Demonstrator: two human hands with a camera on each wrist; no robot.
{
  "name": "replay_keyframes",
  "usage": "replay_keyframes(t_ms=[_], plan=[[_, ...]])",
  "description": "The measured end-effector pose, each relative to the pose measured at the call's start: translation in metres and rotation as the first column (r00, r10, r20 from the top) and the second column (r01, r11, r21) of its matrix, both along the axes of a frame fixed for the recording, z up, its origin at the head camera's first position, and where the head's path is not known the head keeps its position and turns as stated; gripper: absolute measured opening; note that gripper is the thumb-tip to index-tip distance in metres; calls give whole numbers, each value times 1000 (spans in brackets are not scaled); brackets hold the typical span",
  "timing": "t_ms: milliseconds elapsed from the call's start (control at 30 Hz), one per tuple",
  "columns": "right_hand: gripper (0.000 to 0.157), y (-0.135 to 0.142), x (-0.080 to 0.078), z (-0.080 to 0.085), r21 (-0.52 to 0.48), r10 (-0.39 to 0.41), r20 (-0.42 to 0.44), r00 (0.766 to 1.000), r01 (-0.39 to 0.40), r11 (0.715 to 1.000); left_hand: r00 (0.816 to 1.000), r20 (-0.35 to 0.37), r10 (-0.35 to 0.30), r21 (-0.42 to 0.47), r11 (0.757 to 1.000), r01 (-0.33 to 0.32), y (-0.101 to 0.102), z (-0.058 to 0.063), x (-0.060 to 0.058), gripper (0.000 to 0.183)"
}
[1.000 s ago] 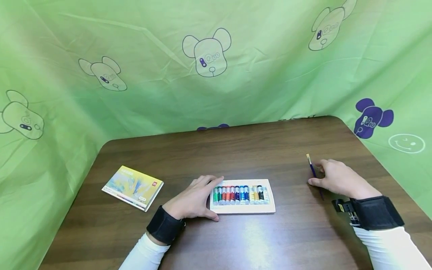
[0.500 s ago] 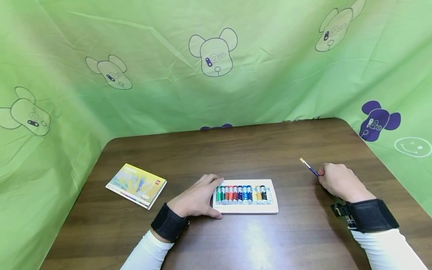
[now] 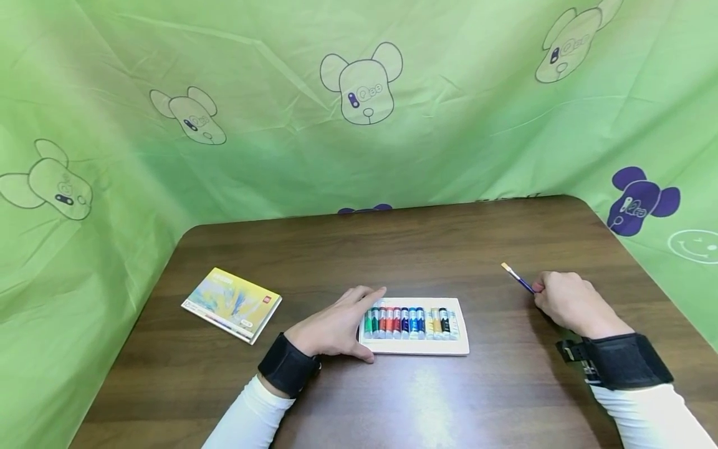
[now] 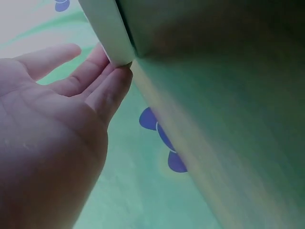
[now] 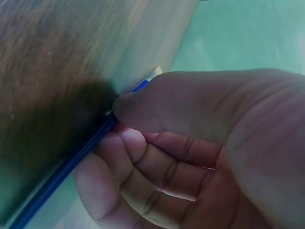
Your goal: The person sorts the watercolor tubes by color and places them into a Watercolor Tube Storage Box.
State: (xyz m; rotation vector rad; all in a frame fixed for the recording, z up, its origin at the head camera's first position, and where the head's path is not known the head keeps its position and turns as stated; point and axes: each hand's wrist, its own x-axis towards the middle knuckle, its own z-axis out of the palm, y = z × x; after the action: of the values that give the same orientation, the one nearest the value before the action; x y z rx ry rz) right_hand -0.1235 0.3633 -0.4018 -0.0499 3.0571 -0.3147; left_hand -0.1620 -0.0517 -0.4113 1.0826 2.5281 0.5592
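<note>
My left hand [image 3: 339, 324] holds the left end of a white tray [image 3: 415, 347], thumb at the near edge and forefinger at the far edge. Inside it lies a row of coloured paint tubes [image 3: 412, 321]. In the left wrist view, fingertips [image 4: 116, 81] meet the tray's side [image 4: 112, 36]. To the right, my right hand [image 3: 578, 305] pinches a blue paintbrush [image 3: 518, 278], its pale flat bristles pointing to the far left. The right wrist view shows the brush handle [image 5: 62, 171] between thumb and fingers, close over the tabletop.
A yellow illustrated box [image 3: 232, 304] lies at the left on the brown wooden table [image 3: 348, 255]. Green cloth [image 3: 269, 156] printed with bear heads hangs behind the table and along its sides.
My right hand has closed on the paintbrush, and the brush has swung so its bristles point further left. The left hand keeps its hold on the tray; the whole view has shifted slightly.
</note>
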Motion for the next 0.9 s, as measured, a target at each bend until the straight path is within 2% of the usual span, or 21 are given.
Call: replay_keyframes(t_ms=[233, 367, 433, 500, 600, 700, 767, 900], plan=[[7, -2, -2, -3, -18, 28, -30, 999, -29, 999, 1000, -1, -5, 4, 1000, 5, 1, -1, -3, 116], [8, -10, -1, 0, -29, 83, -79, 993, -85, 996, 1000, -23, -5, -35, 999, 4, 3, 0, -3, 113], [10, -20, 0, 4, -32, 133, -131, 982, -139, 990, 999, -32, -6, -52, 999, 5, 4, 0, -3, 109], [11, -34, 2, 7, -35, 203, -201, 958, -214, 976, 999, -42, -9, -66, 998, 6, 5, 0, -4, 106], [13, -60, 7, 10, -37, 315, -309, 898, -342, 939, 999, -46, -9, -71, 997, 6, 6, -1, -4, 102], [16, -88, 11, 12, -42, 396, -361, 844, -439, 898, 999, -49, -6, -76, 997, 2, 5, -1, -6, 101], [17, -106, 15, 13, -45, 430, -359, 828, -476, 878, 999, -49, -4, -79, 997, 0, 5, -2, -6, 101], [14, -137, 23, 11, -42, 485, -314, 816, -523, 851, 999, -49, -4, -89, 996, -1, 6, -2, -7, 102]])
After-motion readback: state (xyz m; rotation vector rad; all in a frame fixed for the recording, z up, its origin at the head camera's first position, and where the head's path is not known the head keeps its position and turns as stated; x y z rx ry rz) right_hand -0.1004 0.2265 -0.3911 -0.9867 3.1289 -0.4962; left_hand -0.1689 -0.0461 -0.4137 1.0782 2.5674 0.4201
